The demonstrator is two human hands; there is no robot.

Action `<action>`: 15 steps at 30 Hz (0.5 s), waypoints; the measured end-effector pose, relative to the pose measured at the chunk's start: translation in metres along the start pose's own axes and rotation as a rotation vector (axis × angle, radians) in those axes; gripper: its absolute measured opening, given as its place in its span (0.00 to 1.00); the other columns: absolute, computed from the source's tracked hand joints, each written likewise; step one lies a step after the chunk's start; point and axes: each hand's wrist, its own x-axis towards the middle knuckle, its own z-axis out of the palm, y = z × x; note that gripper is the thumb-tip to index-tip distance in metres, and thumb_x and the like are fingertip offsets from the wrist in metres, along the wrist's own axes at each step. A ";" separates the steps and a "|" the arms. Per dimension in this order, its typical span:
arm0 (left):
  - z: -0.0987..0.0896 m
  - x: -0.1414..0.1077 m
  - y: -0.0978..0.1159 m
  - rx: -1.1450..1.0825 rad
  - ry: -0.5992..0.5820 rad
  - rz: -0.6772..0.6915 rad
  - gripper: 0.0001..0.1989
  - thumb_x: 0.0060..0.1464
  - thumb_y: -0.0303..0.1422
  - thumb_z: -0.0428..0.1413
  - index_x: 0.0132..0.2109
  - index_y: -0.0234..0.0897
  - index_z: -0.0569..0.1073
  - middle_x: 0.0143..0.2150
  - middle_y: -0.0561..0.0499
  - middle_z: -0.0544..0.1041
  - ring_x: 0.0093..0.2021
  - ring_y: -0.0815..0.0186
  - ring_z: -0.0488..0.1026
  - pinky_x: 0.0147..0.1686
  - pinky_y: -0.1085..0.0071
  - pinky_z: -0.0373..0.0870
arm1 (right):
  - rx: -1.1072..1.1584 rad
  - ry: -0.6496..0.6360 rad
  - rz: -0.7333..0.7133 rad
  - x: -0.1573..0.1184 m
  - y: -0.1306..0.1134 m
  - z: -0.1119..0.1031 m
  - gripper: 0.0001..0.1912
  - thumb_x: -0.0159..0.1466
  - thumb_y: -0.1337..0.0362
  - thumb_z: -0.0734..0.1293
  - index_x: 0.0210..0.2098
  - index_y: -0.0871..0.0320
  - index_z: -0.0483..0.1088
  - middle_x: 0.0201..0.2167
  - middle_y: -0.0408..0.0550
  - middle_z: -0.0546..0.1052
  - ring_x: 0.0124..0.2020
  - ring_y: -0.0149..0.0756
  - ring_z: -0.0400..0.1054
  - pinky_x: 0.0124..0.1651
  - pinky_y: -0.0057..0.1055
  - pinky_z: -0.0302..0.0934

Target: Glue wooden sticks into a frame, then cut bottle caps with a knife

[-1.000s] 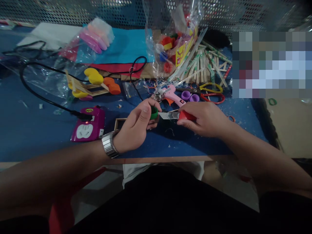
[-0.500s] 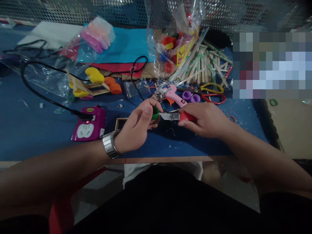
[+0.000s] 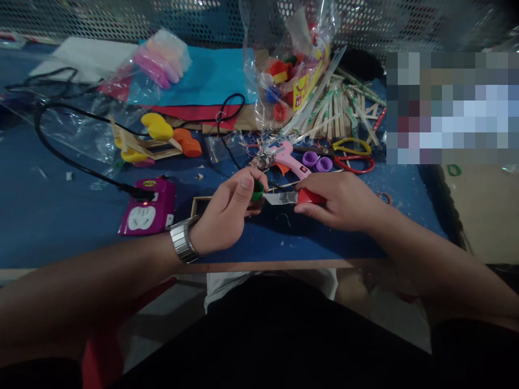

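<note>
Near the table's front edge, my left hand [image 3: 227, 208] is closed around a small green plastic cap [image 3: 258, 190], hollow like a cup, with its opening towards the right. My right hand [image 3: 340, 202] grips a red-handled utility knife [image 3: 311, 198]. The knife's blade [image 3: 281, 198] points left, its tip at the rim of the green cap; whether it cuts in cannot be made out. My left fingers hide much of the cap. Behind the hands lie a pink glue gun [image 3: 291, 159] and two purple caps [image 3: 317, 161].
A purple power socket [image 3: 148, 208] with a black cable stands at left. Behind it sits a stick frame [image 3: 152, 145] with yellow and orange caps. Scissors [image 3: 354, 159], a pile of wooden sticks [image 3: 336, 111] and a plastic bag of colourful pieces [image 3: 284, 75] lie further back.
The knife and my right hand have shifted very slightly left and down, the blade tip staying by the green cap's rim. My left hand holds the cap almost unmoved.
</note>
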 end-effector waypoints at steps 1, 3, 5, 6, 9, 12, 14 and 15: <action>0.000 0.000 0.000 -0.001 -0.002 -0.001 0.28 0.70 0.61 0.50 0.44 0.38 0.72 0.29 0.54 0.63 0.25 0.70 0.64 0.23 0.74 0.67 | 0.001 -0.005 0.006 0.000 0.000 0.000 0.35 0.76 0.34 0.55 0.41 0.58 0.77 0.38 0.53 0.84 0.37 0.45 0.77 0.36 0.37 0.52; -0.001 0.001 0.000 -0.003 -0.007 -0.002 0.28 0.70 0.61 0.50 0.44 0.39 0.72 0.29 0.54 0.63 0.25 0.70 0.64 0.23 0.74 0.66 | 0.001 -0.017 0.016 0.000 0.000 0.000 0.36 0.76 0.33 0.55 0.41 0.58 0.77 0.38 0.53 0.84 0.37 0.45 0.77 0.36 0.37 0.52; -0.001 0.001 -0.001 -0.005 -0.013 0.008 0.28 0.70 0.61 0.50 0.44 0.39 0.72 0.28 0.55 0.62 0.25 0.70 0.64 0.23 0.74 0.65 | 0.002 -0.024 0.019 0.000 0.000 0.000 0.37 0.76 0.32 0.54 0.41 0.58 0.77 0.39 0.54 0.84 0.37 0.45 0.76 0.36 0.37 0.51; -0.001 0.001 -0.002 -0.003 -0.018 0.013 0.28 0.70 0.61 0.50 0.44 0.39 0.71 0.28 0.55 0.62 0.25 0.70 0.63 0.23 0.74 0.64 | 0.004 -0.027 0.019 0.000 0.000 0.000 0.37 0.76 0.32 0.54 0.41 0.58 0.77 0.39 0.54 0.84 0.37 0.45 0.76 0.36 0.37 0.51; -0.002 0.001 -0.004 0.028 -0.034 0.027 0.28 0.71 0.60 0.49 0.46 0.39 0.72 0.29 0.55 0.63 0.25 0.70 0.63 0.24 0.74 0.64 | 0.008 -0.030 0.024 0.000 0.000 0.001 0.38 0.76 0.32 0.54 0.42 0.58 0.77 0.39 0.54 0.84 0.37 0.45 0.76 0.36 0.37 0.51; -0.004 0.000 -0.006 0.068 -0.043 0.040 0.27 0.72 0.59 0.47 0.47 0.39 0.72 0.30 0.53 0.65 0.27 0.69 0.64 0.25 0.73 0.65 | 0.009 -0.034 0.033 0.000 0.000 0.001 0.38 0.76 0.31 0.53 0.41 0.58 0.77 0.38 0.54 0.84 0.36 0.44 0.75 0.35 0.36 0.49; -0.004 0.000 -0.007 0.089 -0.046 0.059 0.27 0.73 0.59 0.46 0.47 0.39 0.72 0.30 0.53 0.65 0.27 0.68 0.64 0.25 0.73 0.65 | 0.018 -0.037 0.040 0.000 0.001 0.002 0.38 0.75 0.31 0.53 0.40 0.57 0.77 0.36 0.53 0.83 0.35 0.43 0.74 0.35 0.36 0.49; -0.005 0.000 -0.007 0.103 -0.049 0.069 0.27 0.73 0.59 0.46 0.47 0.39 0.72 0.30 0.53 0.65 0.27 0.68 0.64 0.25 0.72 0.64 | 0.023 -0.038 0.043 -0.001 0.001 0.002 0.38 0.75 0.31 0.54 0.40 0.57 0.76 0.36 0.53 0.83 0.34 0.43 0.74 0.35 0.36 0.48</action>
